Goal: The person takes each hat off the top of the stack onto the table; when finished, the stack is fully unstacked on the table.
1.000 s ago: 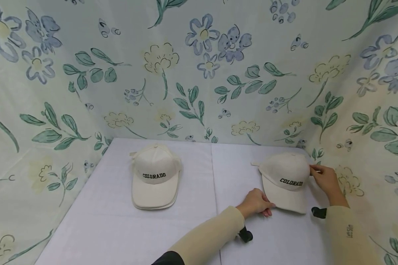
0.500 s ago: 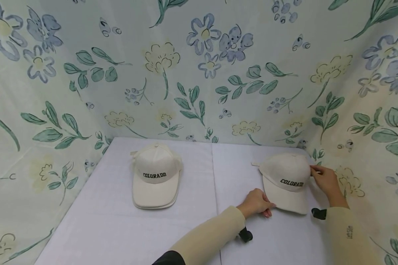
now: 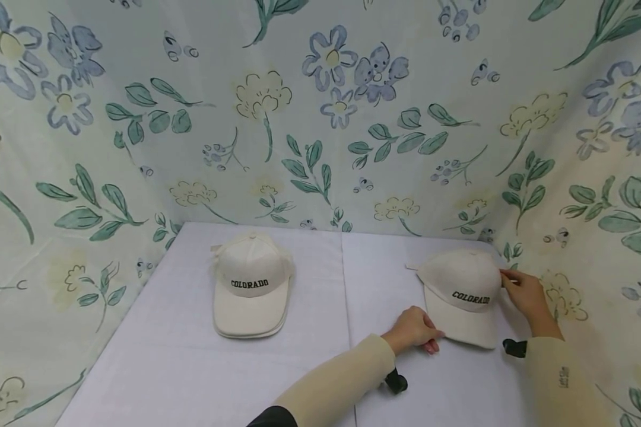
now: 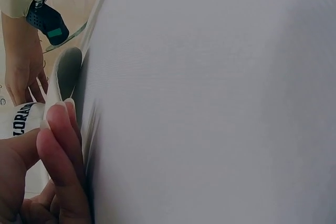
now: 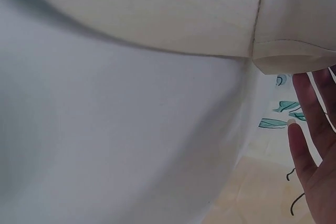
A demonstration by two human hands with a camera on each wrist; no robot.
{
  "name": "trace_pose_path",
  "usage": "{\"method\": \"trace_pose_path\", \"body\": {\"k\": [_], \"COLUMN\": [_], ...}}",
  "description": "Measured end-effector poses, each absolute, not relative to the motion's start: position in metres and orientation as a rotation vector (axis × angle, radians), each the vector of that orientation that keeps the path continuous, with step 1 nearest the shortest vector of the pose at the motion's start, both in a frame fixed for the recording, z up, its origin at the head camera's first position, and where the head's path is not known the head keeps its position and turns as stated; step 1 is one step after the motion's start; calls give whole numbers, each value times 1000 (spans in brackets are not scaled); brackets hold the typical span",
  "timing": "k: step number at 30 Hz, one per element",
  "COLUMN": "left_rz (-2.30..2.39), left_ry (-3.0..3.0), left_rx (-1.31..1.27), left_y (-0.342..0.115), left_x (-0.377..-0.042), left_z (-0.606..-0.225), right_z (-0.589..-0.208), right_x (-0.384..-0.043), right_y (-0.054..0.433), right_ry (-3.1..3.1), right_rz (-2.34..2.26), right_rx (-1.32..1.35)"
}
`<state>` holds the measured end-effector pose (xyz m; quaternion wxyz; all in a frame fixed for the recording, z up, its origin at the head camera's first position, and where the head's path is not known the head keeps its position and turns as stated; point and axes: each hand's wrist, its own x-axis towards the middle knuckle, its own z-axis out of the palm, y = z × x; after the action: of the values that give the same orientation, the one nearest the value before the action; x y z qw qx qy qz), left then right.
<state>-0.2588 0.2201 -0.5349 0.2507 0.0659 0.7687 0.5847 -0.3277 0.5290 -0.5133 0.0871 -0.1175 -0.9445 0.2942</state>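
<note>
A cream baseball cap [image 3: 458, 276] with COLORADO in dark letters sits at the right of the white table, its brim toward me. My left hand [image 3: 413, 329] pinches the front left corner of the brim between thumb and fingers. In the left wrist view, that hand's curled fingertips [image 4: 60, 121] are right at the brim edge. At the right side of the crown, my right hand [image 3: 529, 296] holds the cap's lower edge with its fingertips. The right wrist view shows some of its fingers [image 5: 310, 103] extended up to the cap edge, the thumb out of sight.
On the left half of the table [image 3: 165, 367] lies a matching stack of cream COLORADO caps [image 3: 251, 284], with a second brim showing under the top one. Floral cloth [image 3: 278, 148] hangs behind and along both sides. A crease runs down the tablecloth between the caps.
Both hands stay at the same spots on the right cap, which barely shifts. The whole head view moves very slightly.
</note>
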Motion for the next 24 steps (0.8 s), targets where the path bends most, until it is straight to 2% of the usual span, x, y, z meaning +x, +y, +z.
{"method": "trace_pose_path", "body": {"k": [24], "left_rz": [1683], "left_ry": [2062], "left_rx": [176], "left_y": [206], "left_x": [-263], "left_z": [-536], "right_z": [-504], "right_x": [-321], "right_y": [525], "right_ry": [-2783], "right_rz": [852], "right_rx": [-295]}}
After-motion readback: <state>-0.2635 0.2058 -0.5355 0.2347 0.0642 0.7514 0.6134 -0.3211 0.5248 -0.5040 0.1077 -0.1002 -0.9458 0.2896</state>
